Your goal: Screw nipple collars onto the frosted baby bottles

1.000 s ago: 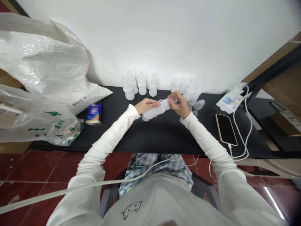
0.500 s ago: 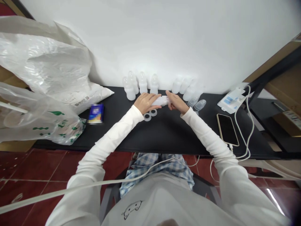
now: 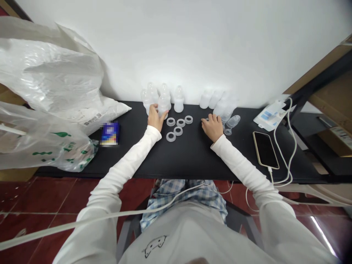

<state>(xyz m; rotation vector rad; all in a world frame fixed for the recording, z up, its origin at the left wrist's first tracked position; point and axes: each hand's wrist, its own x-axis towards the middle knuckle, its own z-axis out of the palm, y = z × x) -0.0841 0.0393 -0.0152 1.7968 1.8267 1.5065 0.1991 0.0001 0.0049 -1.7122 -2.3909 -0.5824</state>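
My left hand (image 3: 154,118) is wrapped round a translucent baby bottle (image 3: 162,103), standing upright at the back of the black table (image 3: 189,154) among several other finished bottles (image 3: 178,99). My right hand (image 3: 212,126) rests on the table with fingers curled down; what lies under its fingertips is hidden. Between the hands lie several clear plastic rings (image 3: 178,127). Right of my right hand are a cluster of bare bottle bodies (image 3: 220,101) and a clear nipple cap (image 3: 233,121) lying on its side.
Large plastic bags (image 3: 46,95) fill the table's left end, with a small blue packet (image 3: 110,133) beside them. A phone (image 3: 265,149) on a white cable and a white charger box (image 3: 268,115) lie at the right. A shelf frame (image 3: 324,110) stands beyond.
The bottle held sideways between both hands is now upright in the back row under my left hand. My right hand let go and dropped to the table. More rings show.
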